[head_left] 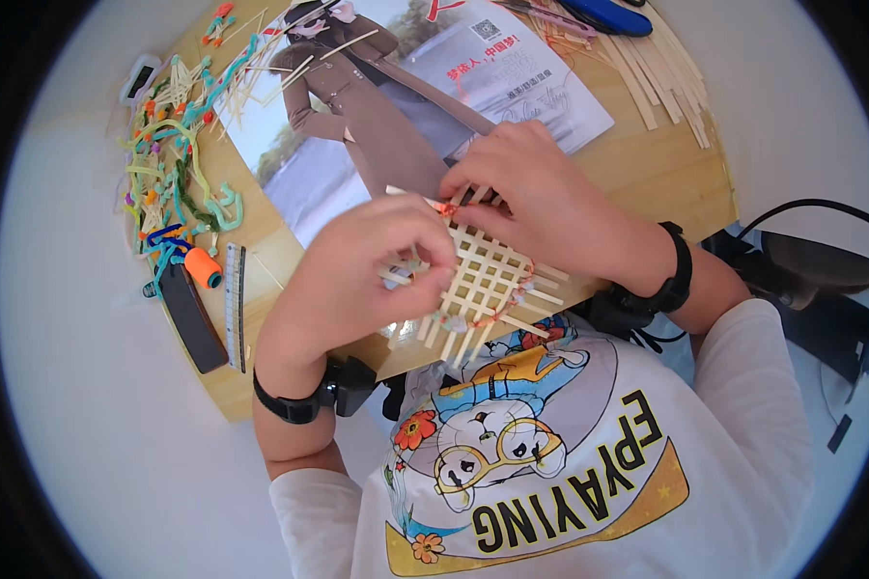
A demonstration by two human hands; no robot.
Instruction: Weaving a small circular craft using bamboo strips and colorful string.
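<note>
A small lattice woven from pale wooden strips is held up near the front edge of the table, its loose strip ends sticking out on several sides. Orange and whitish thread winds along its lower and right borders. My left hand is closed at the lattice's left side, thumb and forefinger pinched together there; whether thread is also between them is hidden. At the far edge, my right hand grips the lattice, its thumb on top and its fingers partly out of sight.
A large printed sheet covers the table's middle. Coloured fuzzy stems lie heaped at left, near an orange thread spool, a ruler and a dark flat case. Loose wooden strips and a blue-handled tool lie at far right.
</note>
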